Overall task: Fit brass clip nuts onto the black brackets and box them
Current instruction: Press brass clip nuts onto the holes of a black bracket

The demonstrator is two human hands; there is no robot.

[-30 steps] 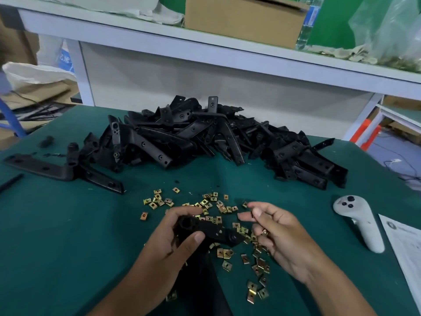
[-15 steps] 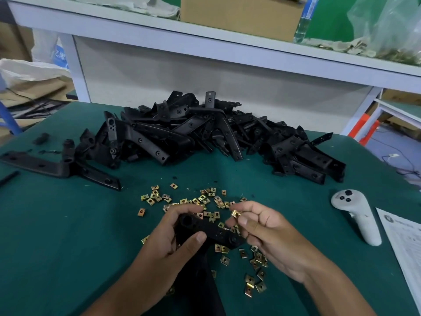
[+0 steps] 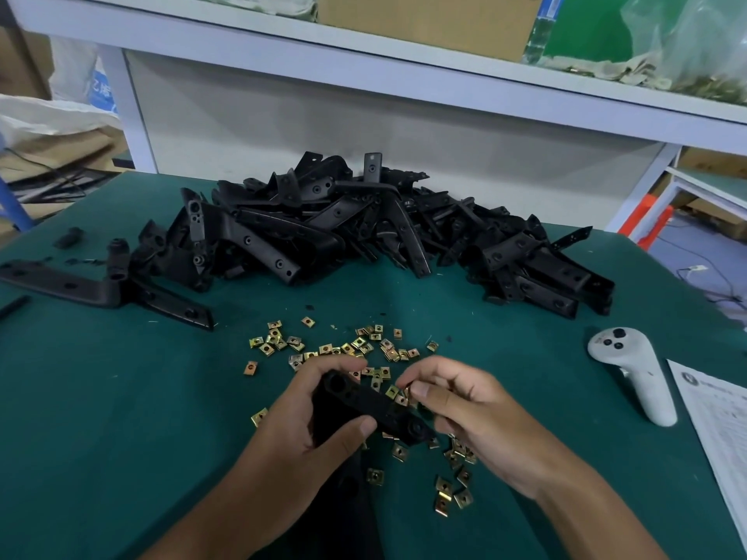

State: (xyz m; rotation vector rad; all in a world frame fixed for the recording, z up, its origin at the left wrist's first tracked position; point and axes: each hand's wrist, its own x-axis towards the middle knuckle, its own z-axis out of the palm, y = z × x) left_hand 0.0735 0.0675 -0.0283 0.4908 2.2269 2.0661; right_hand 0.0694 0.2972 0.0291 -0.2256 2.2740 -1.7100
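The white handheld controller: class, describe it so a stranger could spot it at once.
Start at the green table, then go to its right side, past the pile of black brackets. The white handheld controller lies beside a printed sheet; it alone is white with dark round buttons.

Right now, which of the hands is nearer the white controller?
Right. The right hand is over the clip nuts, left of the white controller; the left hand, gripping a black bracket, sits farther left.
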